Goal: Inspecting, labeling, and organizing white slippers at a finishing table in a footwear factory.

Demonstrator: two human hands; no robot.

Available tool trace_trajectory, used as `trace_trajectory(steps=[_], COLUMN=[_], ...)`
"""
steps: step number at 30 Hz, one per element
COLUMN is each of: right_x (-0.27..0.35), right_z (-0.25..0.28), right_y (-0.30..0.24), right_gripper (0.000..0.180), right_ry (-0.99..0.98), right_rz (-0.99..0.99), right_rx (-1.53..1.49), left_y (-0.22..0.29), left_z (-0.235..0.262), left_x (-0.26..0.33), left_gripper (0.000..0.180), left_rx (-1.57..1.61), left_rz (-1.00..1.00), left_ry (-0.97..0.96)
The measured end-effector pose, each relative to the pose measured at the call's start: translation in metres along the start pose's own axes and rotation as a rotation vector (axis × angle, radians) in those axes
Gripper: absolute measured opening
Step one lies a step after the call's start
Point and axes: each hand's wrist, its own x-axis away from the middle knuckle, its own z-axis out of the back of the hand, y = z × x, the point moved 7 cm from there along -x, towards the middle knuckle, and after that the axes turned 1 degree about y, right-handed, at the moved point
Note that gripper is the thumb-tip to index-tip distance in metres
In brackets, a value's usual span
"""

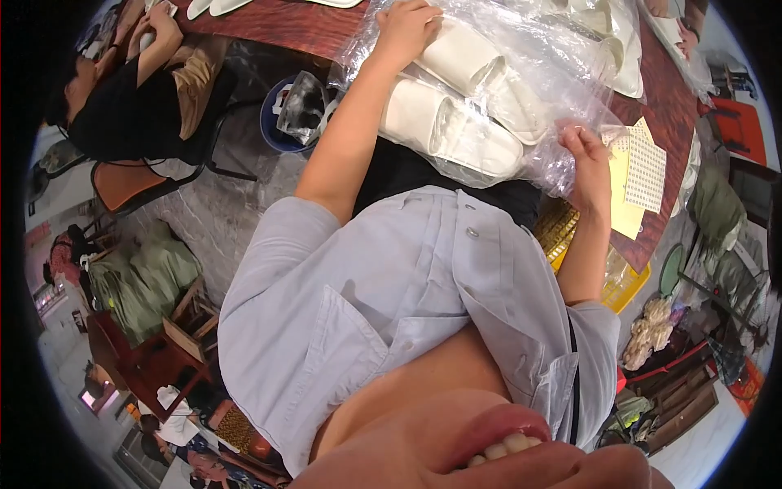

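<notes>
A pair of cream-white slippers (456, 130) lies inside a clear plastic bag (570, 114) at the near edge of the dark red wood-grain table (668, 98). My left hand (410, 31) is closed on the bag's far left side, beside the toe of the upper slipper; its fingertips are partly lost in the shiny film. On the right, my right hand (585, 151) pinches the bag's other side between thumb and fingers. Next to that hand, a yellow sheet (626, 222) and a white sheet of small dots (646, 175) lie at the table's edge.
More bagged white slippers (623, 49) lie farther back. Below the table stands a yellow plastic basket (626, 287). On the left are a blue bin (267, 122), a chair with an orange seat (130, 186) and a seated person (122, 106). Another person's hand (688, 37) shows at upper right.
</notes>
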Motion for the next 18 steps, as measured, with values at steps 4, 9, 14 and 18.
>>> trace_trajectory(steps=[4,9,14,18], right_x=[-0.01,-0.028,-0.041,-0.029], right_z=[-0.004,0.009,0.013,0.012], right_y=[-0.025,-0.005,0.026,0.016], right_gripper=[0.032,0.049,0.06,0.055], right_ry=[-0.169,-0.122,-0.066,0.043], right_rz=[-0.025,0.093,0.007,-0.039], right_rx=[-0.832,-0.858,-0.696,-0.692], left_y=[0.057,0.078,0.1,0.036], left_z=[0.03,0.035,0.031,0.001], left_x=[-0.003,-0.023,-0.059,-0.073], left_gripper=[0.018,0.018,0.017,0.025], left_rx=[-0.262,-0.044,0.014,-0.116], left_rz=[-0.19,-0.071,0.012,0.406], left_ry=[0.186,0.166,0.326,0.286])
